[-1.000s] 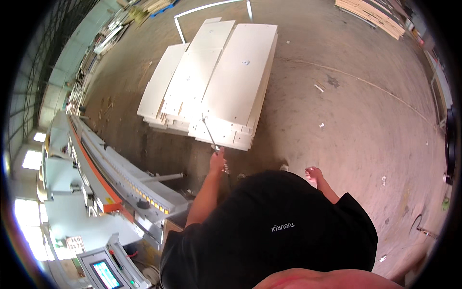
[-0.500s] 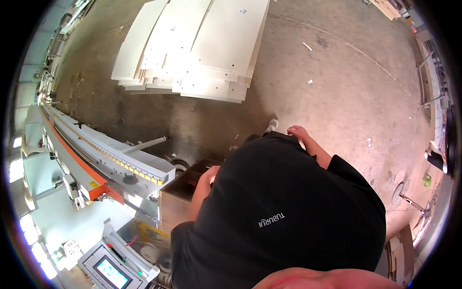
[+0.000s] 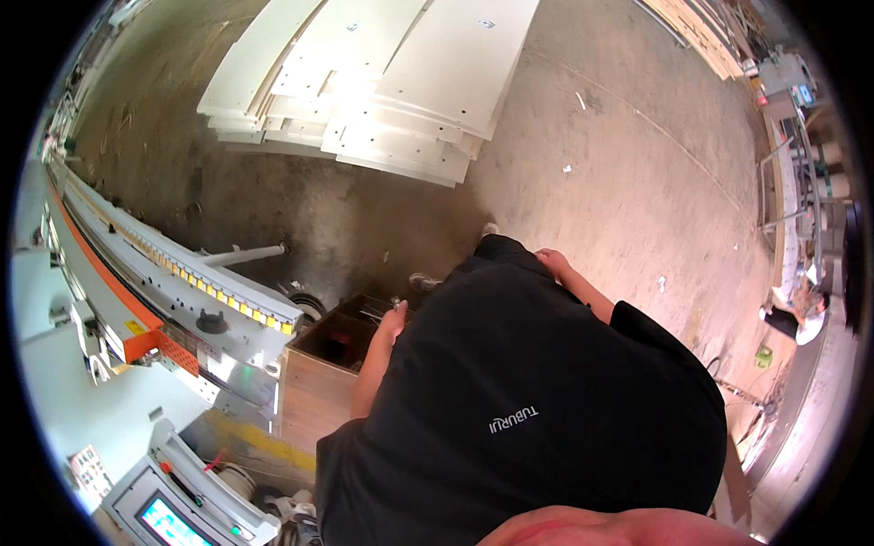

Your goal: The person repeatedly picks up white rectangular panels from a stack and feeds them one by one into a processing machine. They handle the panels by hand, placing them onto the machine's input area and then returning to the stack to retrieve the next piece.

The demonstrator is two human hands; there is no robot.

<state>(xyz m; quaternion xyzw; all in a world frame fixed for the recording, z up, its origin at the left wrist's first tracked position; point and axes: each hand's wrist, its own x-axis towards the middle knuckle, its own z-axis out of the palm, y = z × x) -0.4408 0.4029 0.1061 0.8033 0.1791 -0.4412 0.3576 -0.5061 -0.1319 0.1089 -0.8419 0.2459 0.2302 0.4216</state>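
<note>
My left hand [image 3: 391, 320] is at the near right edge of an open wooden box [image 3: 319, 396]. Its fingers look closed, and a small shiny bit shows at their tips, too small to name. Inside the box lie a small red thing [image 3: 340, 338] and some thin pale pieces. On the other side of my body, my right hand [image 3: 550, 261] is low in front of me, with its fingers mostly hidden by my black shirt [image 3: 528, 364]. Whether it holds anything cannot be seen.
A stack of white drilled panels [image 3: 401, 109] lies ahead. Along the left runs a long machine [image 3: 209, 296] with an orange guard and a control screen [image 3: 173, 523]. A person [image 3: 806, 314] is low down at the far right, near a metal rack [image 3: 787, 196].
My view has turned to the right, bringing the person at the right more into sight. My left hand has shifted slightly up at the box, and more of the box's inside shows.
</note>
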